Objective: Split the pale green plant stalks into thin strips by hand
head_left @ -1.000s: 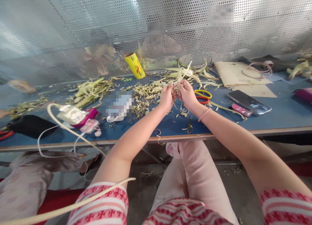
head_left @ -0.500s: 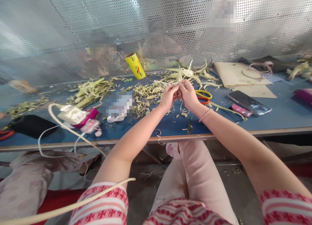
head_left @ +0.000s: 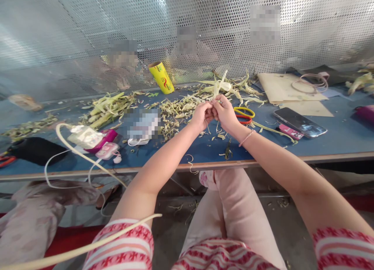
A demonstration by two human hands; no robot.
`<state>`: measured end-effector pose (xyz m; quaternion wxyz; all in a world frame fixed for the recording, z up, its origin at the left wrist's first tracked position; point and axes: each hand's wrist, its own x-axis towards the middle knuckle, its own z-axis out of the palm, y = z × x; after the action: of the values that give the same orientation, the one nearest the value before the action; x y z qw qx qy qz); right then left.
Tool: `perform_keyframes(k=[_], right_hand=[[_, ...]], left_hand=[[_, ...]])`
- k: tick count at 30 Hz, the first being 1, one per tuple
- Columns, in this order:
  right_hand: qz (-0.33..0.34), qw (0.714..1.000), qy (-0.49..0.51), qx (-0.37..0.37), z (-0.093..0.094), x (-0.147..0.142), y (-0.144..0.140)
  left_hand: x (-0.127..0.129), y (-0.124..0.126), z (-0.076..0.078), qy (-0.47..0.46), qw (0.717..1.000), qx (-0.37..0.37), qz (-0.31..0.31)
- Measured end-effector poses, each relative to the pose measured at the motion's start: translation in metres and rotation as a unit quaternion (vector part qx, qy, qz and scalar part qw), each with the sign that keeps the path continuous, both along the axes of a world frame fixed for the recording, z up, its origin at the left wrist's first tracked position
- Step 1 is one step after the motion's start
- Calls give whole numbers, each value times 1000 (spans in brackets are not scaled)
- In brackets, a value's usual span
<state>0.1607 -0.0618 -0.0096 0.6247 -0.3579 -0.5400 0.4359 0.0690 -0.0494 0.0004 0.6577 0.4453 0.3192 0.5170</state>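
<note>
My left hand and my right hand meet over the blue table, fingertips pinched together on a thin pale green leaf strip. Just beyond them lies a pile of pale leaf strips, and a heap of shredded dry scraps sits left of my left hand. Yellow-and-red handled scissors lie right beside my right hand. A thin bracelet circles my right wrist.
A yellow roll leans on the perforated metal screen. A phone, a small pink item, brown card with a ring lie right. A charger with white cable, pink devices, green stalks lie left.
My two hands have drawn closer together, fingertips now touching on the strip, and shifted slightly. Nothing on the table has moved.
</note>
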Motion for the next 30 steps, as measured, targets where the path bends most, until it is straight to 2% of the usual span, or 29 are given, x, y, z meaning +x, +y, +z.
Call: perform_keyframes(k=[7, 11, 16, 21, 30], right_hand=[[9, 998, 37, -46, 1, 0, -2], [15, 999, 36, -38, -1, 1, 0], [16, 999, 37, -28, -3, 1, 3], [18, 998, 44, -28, -4, 1, 5], [19, 999, 39, -31, -3, -1, 3]], left_hand=[[-1, 1, -2, 18, 1000, -3, -24], [-2, 2, -3, 4, 1000, 2, -24], [1, 5, -8, -22, 999, 32, 35], [2, 9, -15, 12, 993, 87, 82], [4, 14, -20, -5, 987, 74, 139]])
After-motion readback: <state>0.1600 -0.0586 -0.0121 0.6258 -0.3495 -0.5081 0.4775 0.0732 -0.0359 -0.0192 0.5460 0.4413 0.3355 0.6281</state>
